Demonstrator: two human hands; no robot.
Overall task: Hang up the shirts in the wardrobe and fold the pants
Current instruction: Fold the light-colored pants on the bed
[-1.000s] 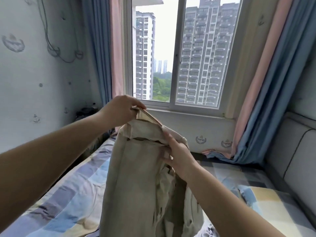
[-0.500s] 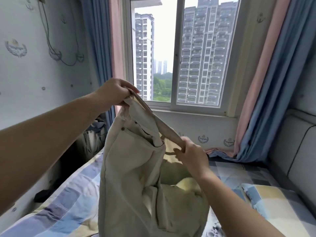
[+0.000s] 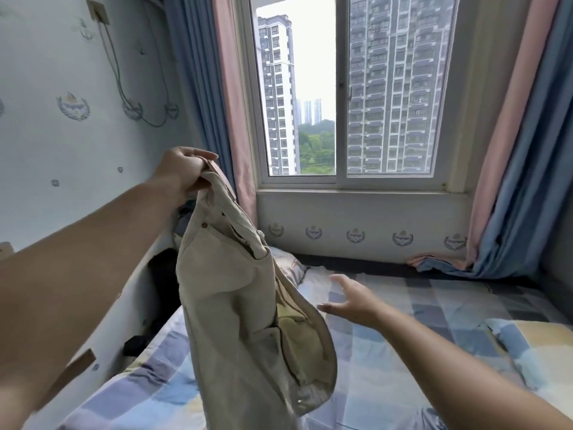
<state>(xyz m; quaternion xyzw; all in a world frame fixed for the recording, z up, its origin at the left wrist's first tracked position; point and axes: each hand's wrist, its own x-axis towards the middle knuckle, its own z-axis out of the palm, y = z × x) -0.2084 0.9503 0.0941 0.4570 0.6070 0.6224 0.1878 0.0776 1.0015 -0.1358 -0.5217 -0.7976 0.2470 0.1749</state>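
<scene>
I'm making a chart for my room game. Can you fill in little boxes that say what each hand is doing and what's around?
left hand: grips the pants by the waistband, held up
right hand: open, fingers spread, holding nothing, beside the pants
pants: beige, hanging over the bed, not folded
bed: checked sheet, blue and yellow
window: shut, tower blocks outside
curtains: pink and blue, pulled aside

A bedroom in a high-rise flat: a bed [image 3: 403, 352] with a checked sheet fills the lower frame, pink-and-blue curtains [image 3: 508, 181] flank the sliding window [image 3: 341, 94] at the top centre, crest-patterned wallpaper [image 3: 62, 119] covers the left, and apartment towers [image 3: 400, 82] stand outside.
</scene>
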